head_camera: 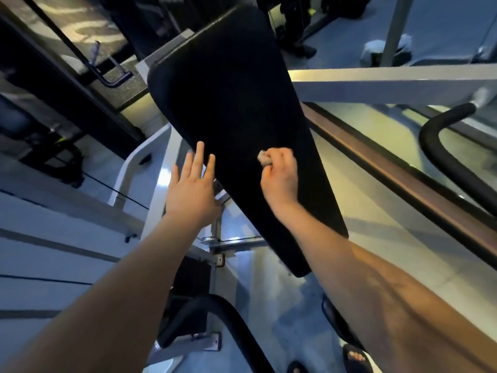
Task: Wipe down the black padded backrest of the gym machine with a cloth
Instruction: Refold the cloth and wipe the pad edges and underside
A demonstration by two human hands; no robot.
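Observation:
The black padded backrest [236, 103] runs as a long tapered pad from the upper middle down to the lower middle of the view. My right hand [278, 179] grips a small pale cloth [264, 158], bunched in its curled fingers and held against the pad's lower half. My left hand [192, 187] is flat with straight fingers at the pad's left edge, fingertips touching or just beside the padding.
White machine frame bars [403, 79] cross behind the backrest on the right, and more white frame [161, 168] sits to its left. A black curved handle [441, 146] is at the right, another black bar [215, 313] below. Sandalled feet [355, 356] stand on the floor.

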